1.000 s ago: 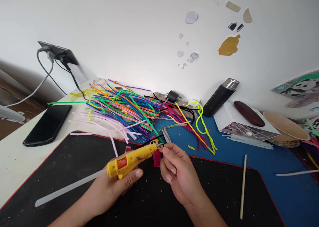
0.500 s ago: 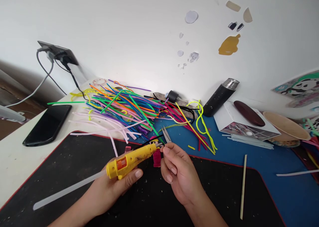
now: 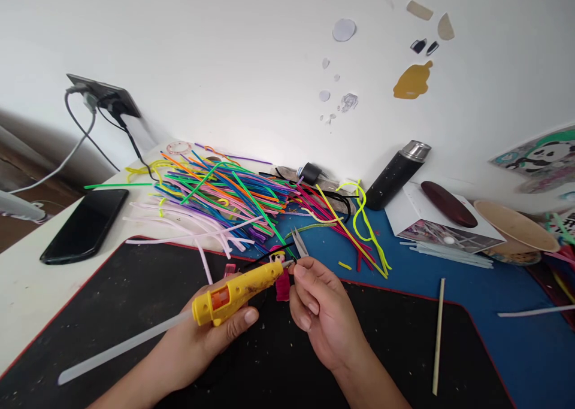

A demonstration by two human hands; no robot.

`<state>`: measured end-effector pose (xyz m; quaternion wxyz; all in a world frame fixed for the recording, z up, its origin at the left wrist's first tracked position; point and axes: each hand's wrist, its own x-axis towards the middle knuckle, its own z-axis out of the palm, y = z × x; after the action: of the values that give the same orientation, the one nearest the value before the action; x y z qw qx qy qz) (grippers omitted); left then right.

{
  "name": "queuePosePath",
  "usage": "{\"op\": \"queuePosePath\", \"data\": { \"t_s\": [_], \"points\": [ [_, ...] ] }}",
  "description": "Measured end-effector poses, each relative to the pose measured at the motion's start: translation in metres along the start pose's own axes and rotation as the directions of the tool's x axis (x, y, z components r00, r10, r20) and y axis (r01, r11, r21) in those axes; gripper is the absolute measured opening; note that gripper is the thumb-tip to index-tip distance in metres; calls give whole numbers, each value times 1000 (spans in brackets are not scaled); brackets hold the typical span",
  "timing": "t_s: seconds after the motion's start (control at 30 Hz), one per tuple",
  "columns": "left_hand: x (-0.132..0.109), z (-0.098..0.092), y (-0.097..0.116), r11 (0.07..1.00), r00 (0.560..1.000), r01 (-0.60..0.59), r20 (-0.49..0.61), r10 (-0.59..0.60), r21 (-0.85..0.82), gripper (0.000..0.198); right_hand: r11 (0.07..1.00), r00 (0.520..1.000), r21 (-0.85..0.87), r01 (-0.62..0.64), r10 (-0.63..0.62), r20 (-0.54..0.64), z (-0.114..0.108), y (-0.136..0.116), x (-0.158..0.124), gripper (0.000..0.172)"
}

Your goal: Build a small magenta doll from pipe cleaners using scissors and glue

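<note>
My left hand is wrapped round a yellow hot glue gun, whose handle is hidden by the fingers. A long translucent glue stick sticks out of its back end. The gun's nozzle meets the fingertips of my right hand, which are pinched together; what they hold is too small to make out. Behind the nozzle lies a small doll figure in magenta with a yellow and pink head, partly covered by the gun. Scissors lie just beyond my right fingertips.
Many coloured pipe cleaners are heaped at the back. A black phone lies at left. A black flask, a white box and a bowl stand at back right. On the black mat lies a thin stick.
The glue gun's front has tipped slightly down, so more of the doll's head shows above it. My right hand has stayed in place.
</note>
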<state>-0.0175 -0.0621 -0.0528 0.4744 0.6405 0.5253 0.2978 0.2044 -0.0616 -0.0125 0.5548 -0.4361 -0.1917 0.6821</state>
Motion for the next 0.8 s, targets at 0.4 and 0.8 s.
{"op": "queuePosePath", "data": {
  "t_s": [0.4, 0.8],
  "points": [
    [-2, -3, 9, 993, 994, 111, 26, -111, -26, 46, 1000, 1000, 4, -1, 1, 4, 0, 0, -1, 38],
    [10, -4, 20, 999, 1000, -23, 22, 22, 49, 42, 1000, 1000, 1, -11, 11, 14, 1, -1, -2, 40]
  ]
}}
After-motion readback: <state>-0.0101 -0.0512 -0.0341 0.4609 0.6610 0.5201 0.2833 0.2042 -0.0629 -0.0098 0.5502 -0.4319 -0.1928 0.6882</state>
